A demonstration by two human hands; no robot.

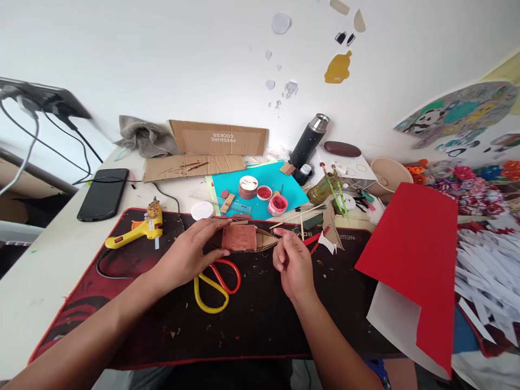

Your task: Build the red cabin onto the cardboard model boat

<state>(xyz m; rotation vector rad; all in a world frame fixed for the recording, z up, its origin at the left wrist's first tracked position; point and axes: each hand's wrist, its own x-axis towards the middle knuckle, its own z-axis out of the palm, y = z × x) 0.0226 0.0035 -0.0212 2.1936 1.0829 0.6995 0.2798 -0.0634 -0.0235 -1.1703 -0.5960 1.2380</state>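
Observation:
A small cardboard piece (239, 237) with a reddish-brown painted panel lies across the middle of the dark mat, its right end narrowing to a point. My left hand (189, 252) grips its left end, thumb at the near edge and fingers at the far edge. At the pointed tip is my right hand (293, 260), its fingers curled and pinched together; what lies between them is too small to make out. Just below the piece, scissors with one yellow and one red handle (211, 292) rest on the mat.
A yellow glue gun (140, 230) and a phone (103, 195) lie to the left. Paint pots (278, 205) stand on blue paper (231, 181) behind the hands. A black flask (309, 142) leans at the back. Red card (410, 254) and white paper strips (489, 271) fill the right.

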